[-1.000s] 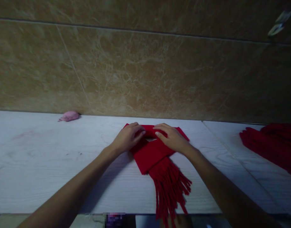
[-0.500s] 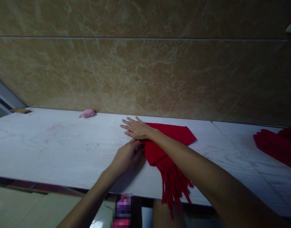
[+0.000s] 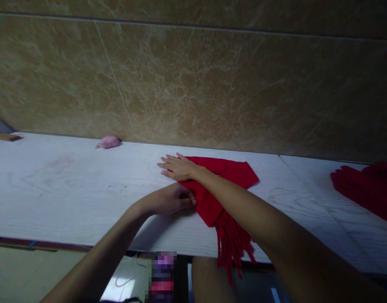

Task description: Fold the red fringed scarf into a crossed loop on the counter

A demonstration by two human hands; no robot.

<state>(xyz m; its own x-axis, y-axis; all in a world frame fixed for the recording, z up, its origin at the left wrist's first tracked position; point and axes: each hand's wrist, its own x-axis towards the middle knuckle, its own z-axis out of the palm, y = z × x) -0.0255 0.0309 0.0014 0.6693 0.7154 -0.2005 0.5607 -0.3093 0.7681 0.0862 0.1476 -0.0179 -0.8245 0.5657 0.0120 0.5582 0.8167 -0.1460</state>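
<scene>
We saw a white, wood-grained tabletop (image 3: 70, 193) with a thin seam (image 3: 307, 189) crossing it from eleven toward five o'clock. Near the middle lay a folded red scarf (image 3: 236, 170), its fringe (image 3: 229, 244) hanging past the near edge toward six. From the scarf, we placed a small pink object (image 3: 109, 142) between nine and ten o'clock, along the far edge, and a brown block (image 3: 6, 136) farther that way. We noticed a faint reddish stain (image 3: 61, 161) at nine. At three, beyond the seam, lay a red fabric bundle (image 3: 367, 187).
</scene>
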